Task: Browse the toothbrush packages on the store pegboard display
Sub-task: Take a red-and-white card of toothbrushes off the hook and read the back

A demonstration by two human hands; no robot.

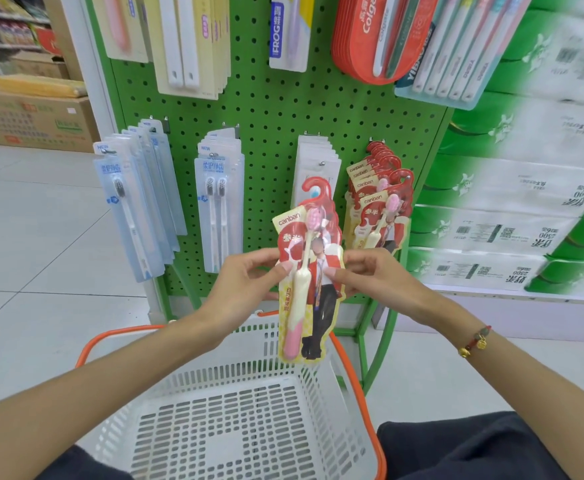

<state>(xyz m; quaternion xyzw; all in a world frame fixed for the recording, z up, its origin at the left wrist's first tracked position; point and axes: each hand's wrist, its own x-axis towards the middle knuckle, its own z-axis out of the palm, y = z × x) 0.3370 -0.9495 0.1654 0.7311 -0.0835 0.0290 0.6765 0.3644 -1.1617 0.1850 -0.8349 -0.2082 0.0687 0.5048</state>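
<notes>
Hiding white packs (318, 161) behind, canban package (306, 271) fills both hands.

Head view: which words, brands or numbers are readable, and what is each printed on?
"canban": held toothbrush package, pinched by left hand and right hand
"canban": hanging red packs
"NEW": blue packs
"FROG": white pack
"Colgate": red pack
"2500": tissue packs
Chinese print, barcodes: too small or blurred.

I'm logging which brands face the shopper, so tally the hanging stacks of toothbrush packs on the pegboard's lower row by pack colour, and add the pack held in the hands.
Blue stacks: 2
White stack: 1
Red canban stack: 1
Held red canban pack: 1, pinched by the left hand and the right hand
Total: 5
</notes>
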